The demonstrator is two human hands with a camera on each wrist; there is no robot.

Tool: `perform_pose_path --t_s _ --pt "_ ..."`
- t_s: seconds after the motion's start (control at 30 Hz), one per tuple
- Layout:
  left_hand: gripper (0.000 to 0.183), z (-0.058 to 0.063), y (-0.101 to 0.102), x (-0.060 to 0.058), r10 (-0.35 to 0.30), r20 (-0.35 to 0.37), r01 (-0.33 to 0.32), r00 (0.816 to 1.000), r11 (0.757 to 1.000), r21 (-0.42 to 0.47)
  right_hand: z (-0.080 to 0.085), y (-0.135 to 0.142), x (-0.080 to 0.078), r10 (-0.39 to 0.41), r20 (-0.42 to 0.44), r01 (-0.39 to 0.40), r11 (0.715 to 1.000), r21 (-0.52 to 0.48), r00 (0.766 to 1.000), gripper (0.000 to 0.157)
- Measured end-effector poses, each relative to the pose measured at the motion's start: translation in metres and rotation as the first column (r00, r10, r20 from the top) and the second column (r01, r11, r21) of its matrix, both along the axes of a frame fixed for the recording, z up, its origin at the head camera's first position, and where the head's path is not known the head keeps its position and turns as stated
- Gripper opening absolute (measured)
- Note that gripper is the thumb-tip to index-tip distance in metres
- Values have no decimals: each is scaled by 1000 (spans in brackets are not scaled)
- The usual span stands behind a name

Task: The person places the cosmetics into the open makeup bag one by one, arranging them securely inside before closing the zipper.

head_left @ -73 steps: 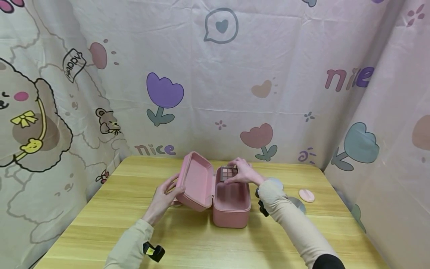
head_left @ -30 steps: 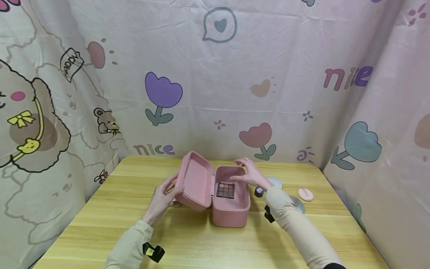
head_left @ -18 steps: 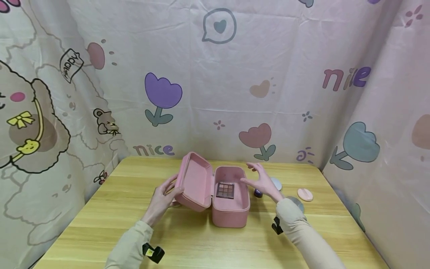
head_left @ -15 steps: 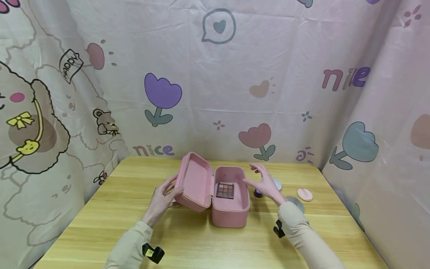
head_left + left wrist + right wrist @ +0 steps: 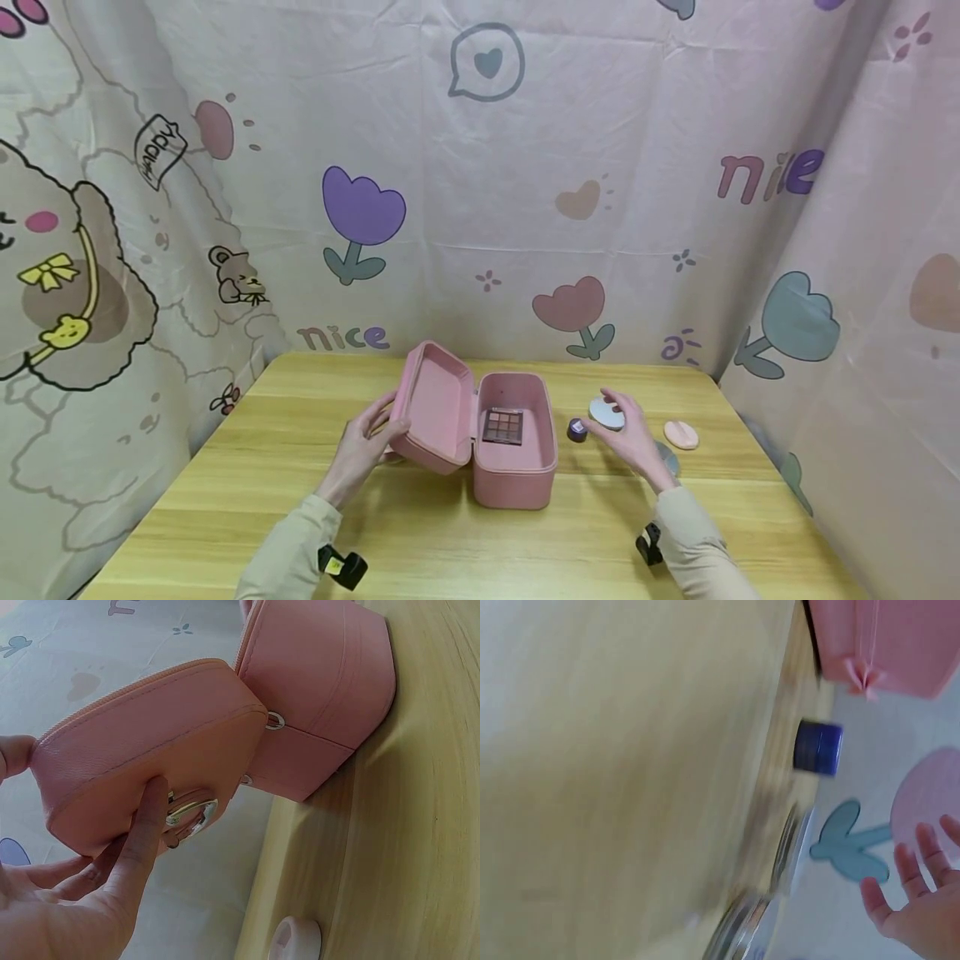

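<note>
Pink case [image 5: 516, 467] sits centre of the table [image 5: 225, 467], lid [image 5: 438, 412] swung open to the left, eyeshadow palette [image 5: 502, 426] lying flat inside the base. I see my left hand [image 5: 365, 446] at the lid's outer face, left of centre in the head view: fingers straight, pressed against the pink shell beside the metal clasp [image 5: 191, 814], thumb over the lid's edge. Forearm comes up from the bottom edge.

Right hand [image 5: 633, 433] is right of the case, apart from it, palm down, fingers spread and relaxed, fingertips at the white round compact [image 5: 604, 413]. I can't tell whether they touch it. Small purple jar [image 5: 577, 429] stands between case and hand. Pink puff [image 5: 681, 435] lies further right; a silvery disc [image 5: 666, 458] is half hidden behind the wrist. Right wrist view is blurred: the jar [image 5: 817, 747] shows upper centre, open fingers [image 5: 911, 889] at lower right, gripping nothing.
</note>
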State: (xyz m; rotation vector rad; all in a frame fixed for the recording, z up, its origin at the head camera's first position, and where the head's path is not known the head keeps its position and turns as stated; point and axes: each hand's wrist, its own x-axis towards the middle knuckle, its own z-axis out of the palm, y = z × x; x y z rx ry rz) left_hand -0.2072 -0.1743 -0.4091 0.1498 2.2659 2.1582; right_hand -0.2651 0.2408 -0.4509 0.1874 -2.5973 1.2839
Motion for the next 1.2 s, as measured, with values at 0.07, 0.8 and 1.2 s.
perform_pose_path --t_s 0.07,0.8,1.2 --pt "66 -1 0 0 2 1 -2 1000 1000 -4 -1 8 4 -30 32 29 999 13 999 73" --pt "65 -3 0 1 -3 -9 3 1000 1000 10 -5 81 33 -234 198 212 969 125 952 86" --pt "65 -4 -1 0 -2 -12 2 1000 1000 9 -19 96 37 -303 230 226 924 308 925 92"
